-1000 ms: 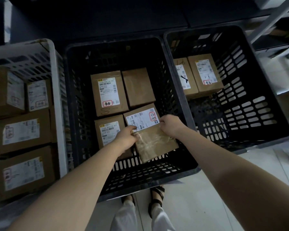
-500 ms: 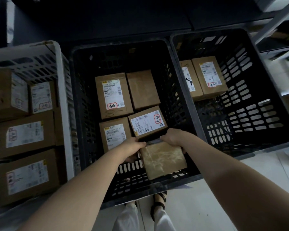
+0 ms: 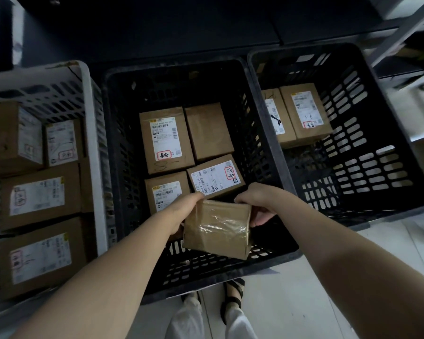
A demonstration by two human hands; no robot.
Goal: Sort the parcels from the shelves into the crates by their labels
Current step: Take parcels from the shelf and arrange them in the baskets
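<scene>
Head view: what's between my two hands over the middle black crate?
A taped brown parcel, held at its sides by the left hand and right hand, seen in the head view.

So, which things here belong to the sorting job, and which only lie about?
Job:
- taped parcel, gripped by left hand and right hand
- middle black crate, right black crate, white crate
- labelled parcels already inside them

Lying about:
- floor tiles
- the person's sandals
- dark surface behind the crates

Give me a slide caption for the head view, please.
Left hand and right hand hold a taped parcel over the middle crate, between the white crate and the right crate.
</scene>
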